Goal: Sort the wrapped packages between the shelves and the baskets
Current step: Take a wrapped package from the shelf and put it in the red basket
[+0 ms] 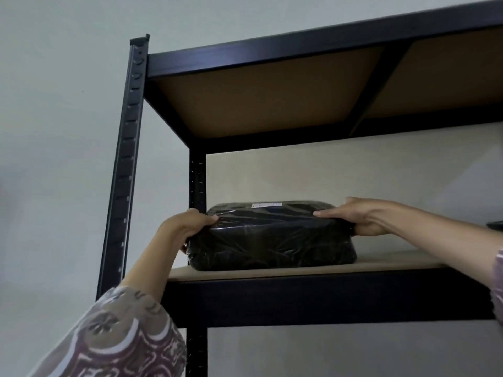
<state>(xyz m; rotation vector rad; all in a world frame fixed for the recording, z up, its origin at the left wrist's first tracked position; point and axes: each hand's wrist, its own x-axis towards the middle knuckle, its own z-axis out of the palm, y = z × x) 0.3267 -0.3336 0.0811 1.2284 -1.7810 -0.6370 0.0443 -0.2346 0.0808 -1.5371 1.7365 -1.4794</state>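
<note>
While gripping package (272,235) at both ends on shelf (381,263), mid-frame: left hand (187,227), right hand (362,217), fingers curled over top edges. Placing or lifting, cannot tell; next needs level two-handed move.

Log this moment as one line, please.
black plastic-wrapped package | on shelf board | left hand grips left end | right hand grips right end

A wrapped package (272,238) sits on a shelf (299,265), near its left end. Another shelf board (266,96) lies above. One hand (187,227) holds its left side, the other (362,217) its right.
</note>
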